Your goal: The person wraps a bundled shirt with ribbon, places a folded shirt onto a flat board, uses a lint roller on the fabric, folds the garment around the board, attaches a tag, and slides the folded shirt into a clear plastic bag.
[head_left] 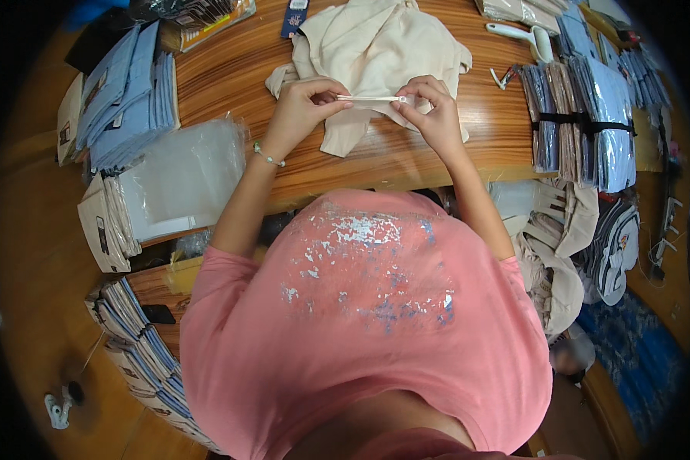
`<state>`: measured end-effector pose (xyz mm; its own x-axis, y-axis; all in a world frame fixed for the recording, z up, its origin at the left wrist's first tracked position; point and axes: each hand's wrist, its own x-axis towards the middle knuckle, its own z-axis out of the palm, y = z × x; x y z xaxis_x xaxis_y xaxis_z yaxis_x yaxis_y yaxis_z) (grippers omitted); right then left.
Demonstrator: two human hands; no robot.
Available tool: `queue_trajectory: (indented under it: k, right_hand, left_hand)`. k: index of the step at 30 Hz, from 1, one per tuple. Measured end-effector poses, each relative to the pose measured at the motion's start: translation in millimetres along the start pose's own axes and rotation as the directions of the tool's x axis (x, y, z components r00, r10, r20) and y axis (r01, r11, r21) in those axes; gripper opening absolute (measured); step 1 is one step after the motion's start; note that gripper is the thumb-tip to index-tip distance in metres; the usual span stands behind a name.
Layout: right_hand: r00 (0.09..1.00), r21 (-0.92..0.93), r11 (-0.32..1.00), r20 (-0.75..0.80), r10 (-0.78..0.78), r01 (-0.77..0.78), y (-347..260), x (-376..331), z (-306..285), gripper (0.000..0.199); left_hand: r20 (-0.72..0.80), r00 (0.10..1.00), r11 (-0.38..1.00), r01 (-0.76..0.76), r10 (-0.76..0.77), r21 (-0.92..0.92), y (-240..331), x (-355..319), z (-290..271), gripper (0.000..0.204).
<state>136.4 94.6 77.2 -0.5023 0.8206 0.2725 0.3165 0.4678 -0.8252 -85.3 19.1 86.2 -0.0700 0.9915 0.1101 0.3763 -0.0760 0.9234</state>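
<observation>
A crumpled beige garment (383,46) lies on the wooden table in front of me. My left hand (308,107) and my right hand (435,115) are above its near side, each closed in a pinch. Between them a narrow pale edge of the cloth (372,98) is stretched straight from side to side. A beige flap hangs down below this edge, beside my left fingers. Which part of the garment the edge belongs to I cannot tell. At the garment's far left lies a dark blue hang tag (294,17).
Clear plastic bags (192,180) lie left of my left forearm, below a pile of blue packed garments (134,88). Bundled packed garments (583,126) stand on the right, near a white-handled lint roller (530,38). Loose beige garments (548,268) are piled lower right.
</observation>
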Motion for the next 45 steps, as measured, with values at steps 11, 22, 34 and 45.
queue_trajectory:
  k: [11,22,34,45]
  right_hand:
    - [0.997,-0.132,0.989,-0.015,0.072,-0.074,9.0,-14.8,5.7,0.014]
    - [0.996,-0.096,0.992,0.017,0.087,-0.085,11.1,-18.7,10.4,0.013]
    - [0.971,-0.791,0.574,-0.237,0.034,-0.213,197.8,15.6,-106.7,0.039]
    - [0.938,-0.717,0.692,-0.292,-0.186,-0.086,227.1,58.6,-106.3,0.042]
  left_hand:
    - [0.020,0.998,0.997,0.057,-0.056,-0.046,-20.7,-3.4,12.2,0.014]
    - [-0.038,0.995,0.993,0.086,-0.089,-0.075,-23.8,-4.4,19.7,0.010]
    - [-0.355,0.910,0.173,0.393,-0.214,0.903,-104.3,-110.0,-34.9,0.051]
    - [-0.559,0.829,0.381,0.512,0.014,0.770,-142.9,-149.5,-85.5,0.041]
